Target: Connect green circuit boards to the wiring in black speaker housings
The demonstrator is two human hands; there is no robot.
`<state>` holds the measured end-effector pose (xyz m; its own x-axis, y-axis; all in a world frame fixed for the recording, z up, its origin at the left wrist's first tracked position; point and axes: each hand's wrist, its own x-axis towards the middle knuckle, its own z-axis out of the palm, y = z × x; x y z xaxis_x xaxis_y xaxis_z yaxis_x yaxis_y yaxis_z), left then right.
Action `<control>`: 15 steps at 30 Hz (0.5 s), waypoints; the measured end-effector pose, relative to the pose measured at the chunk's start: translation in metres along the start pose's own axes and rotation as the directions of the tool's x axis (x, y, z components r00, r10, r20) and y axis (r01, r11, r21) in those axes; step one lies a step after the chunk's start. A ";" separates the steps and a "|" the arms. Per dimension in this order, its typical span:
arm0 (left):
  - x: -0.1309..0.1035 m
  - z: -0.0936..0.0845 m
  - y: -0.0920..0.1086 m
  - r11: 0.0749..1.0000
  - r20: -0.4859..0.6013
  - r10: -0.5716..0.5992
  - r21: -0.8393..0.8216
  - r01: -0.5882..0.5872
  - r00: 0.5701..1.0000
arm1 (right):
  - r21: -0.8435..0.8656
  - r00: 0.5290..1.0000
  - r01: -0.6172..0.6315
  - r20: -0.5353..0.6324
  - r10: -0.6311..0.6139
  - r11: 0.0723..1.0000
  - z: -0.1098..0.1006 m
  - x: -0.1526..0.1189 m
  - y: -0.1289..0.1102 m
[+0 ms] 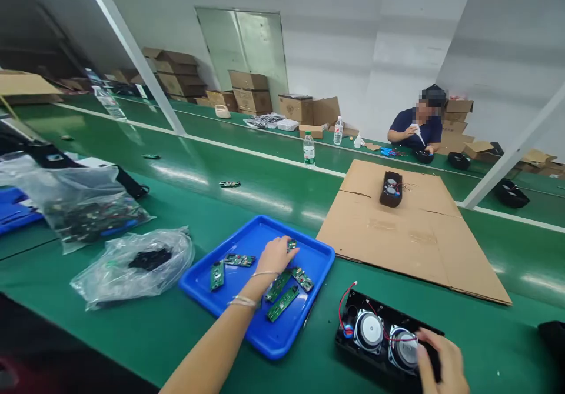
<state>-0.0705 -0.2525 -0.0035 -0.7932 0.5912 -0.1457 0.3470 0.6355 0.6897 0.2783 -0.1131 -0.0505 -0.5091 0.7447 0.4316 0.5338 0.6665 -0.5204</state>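
My left hand [276,257] reaches into a blue plastic tray [200,291], its fingers closed on a small green circuit board [292,244] that they partly cover. Several other boards lie in the tray, among them one [217,275] at the left and one [283,304] at the right. At the front right lies a black speaker housing [366,359] with two round speakers [369,330] facing up. My right hand [444,361] is at its right end, thumb and forefinger pinching about a red wire [399,339] beside the second speaker.
Flattened cardboard [397,253] lies behind the housing, bearing another speaker unit [391,189]. Plastic bags [136,270] sit left of the tray. Loose boards [230,184] and a water bottle [309,149] stand farther back. A co-worker [417,126] sits across the line.
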 end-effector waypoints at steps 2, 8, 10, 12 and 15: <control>0.013 0.004 -0.007 0.993 -0.053 -0.083 0.077 0.087 0.995 | 0.135 0.977 0.142 0.140 -0.161 0.981 0.015 0.005 -0.038; 0.009 0.012 -0.019 0.986 -0.061 -0.137 0.086 0.142 0.989 | 0.458 0.902 0.130 0.313 -0.297 0.879 0.041 0.018 -0.113; 0.000 0.005 -0.020 0.993 -0.078 -0.119 0.020 0.121 0.990 | 0.554 0.907 -0.006 0.353 -0.229 0.832 0.041 0.023 -0.121; -0.015 -0.002 -0.020 0.994 -0.104 -0.087 -0.072 0.080 0.991 | 0.587 0.902 -0.111 0.399 -0.167 0.802 0.040 0.029 -0.125; -0.045 -0.005 -0.016 0.972 -0.144 -0.040 -0.233 0.006 0.989 | 0.553 0.894 -0.168 0.434 -0.110 0.816 0.041 0.035 -0.128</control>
<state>-0.0425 -0.2920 -0.0049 -0.8705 0.4872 -0.0697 0.2163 0.5059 0.8351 0.1644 -0.1743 0.0010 -0.8071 0.5775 0.1231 0.1479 0.3995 -0.9047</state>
